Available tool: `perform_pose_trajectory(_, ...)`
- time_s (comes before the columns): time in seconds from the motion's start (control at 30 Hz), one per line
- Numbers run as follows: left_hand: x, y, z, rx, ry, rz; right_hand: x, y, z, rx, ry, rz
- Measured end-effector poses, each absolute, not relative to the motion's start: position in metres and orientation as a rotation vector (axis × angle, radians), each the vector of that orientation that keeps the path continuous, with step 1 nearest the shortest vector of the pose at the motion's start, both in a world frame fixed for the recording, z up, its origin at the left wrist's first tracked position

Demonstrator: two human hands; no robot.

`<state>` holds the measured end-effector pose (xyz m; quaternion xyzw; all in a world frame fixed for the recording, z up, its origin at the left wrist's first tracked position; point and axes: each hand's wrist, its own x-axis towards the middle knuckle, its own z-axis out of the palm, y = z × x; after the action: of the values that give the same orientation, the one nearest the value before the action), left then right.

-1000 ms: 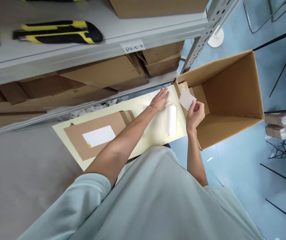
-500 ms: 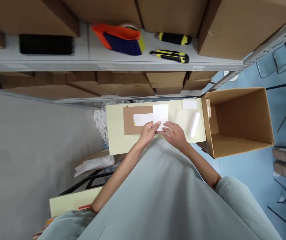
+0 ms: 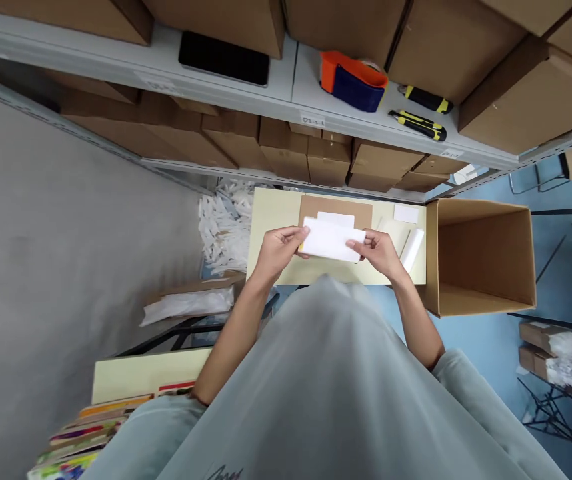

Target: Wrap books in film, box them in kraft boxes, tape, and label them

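Between my two hands is a white rectangular sheet (image 3: 329, 240), held lengthwise above the light yellow table (image 3: 266, 213). My left hand (image 3: 281, 250) pinches its left end, where a small yellow mark shows by the fingers. The right end is gripped by my right hand (image 3: 376, 252), thumb on top. Beneath the sheet lies a flat brown cardboard piece (image 3: 311, 203), with a white paper (image 3: 336, 219) on it that is partly covered. To the right of my right hand are a white roll (image 3: 413, 248) and a small white card (image 3: 407, 213).
A large open cardboard box (image 3: 483, 303) stands at the table's right end. White paper shreds (image 3: 226, 227) are heaped at the left. On the shelf (image 3: 286, 83) above are a phone (image 3: 223, 59), an orange-blue tape dispenser (image 3: 353, 81) and two utility knives (image 3: 419, 125).
The white sheet has gone from upright to lengthwise. My right hand, loosely beside it before, now grips its right end; my hands are farther apart. The camera view has shifted and tilted.
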<state>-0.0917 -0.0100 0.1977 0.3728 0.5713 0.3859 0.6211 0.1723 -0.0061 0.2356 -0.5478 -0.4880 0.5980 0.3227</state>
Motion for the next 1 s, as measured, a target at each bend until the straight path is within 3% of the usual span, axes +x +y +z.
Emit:
perform_pose_trajectory(0.33,-0.1,-0.041,0.244,0.901,1.061,0.858,0.086,-0.045,0.257,-1.579,-1.14,1.019)
perform_pose_trajectory(0.57,-0.111,-0.035,0.246,0.901,1.199,1.003,0.067,-0.049,0.27,-1.451,-1.205,1.41)
perform_pose_trajectory(1.0,-0.114,-0.034,0.259,0.892,1.042,1.069,0.082,-0.04,0.294,-1.498,-1.152,1.379)
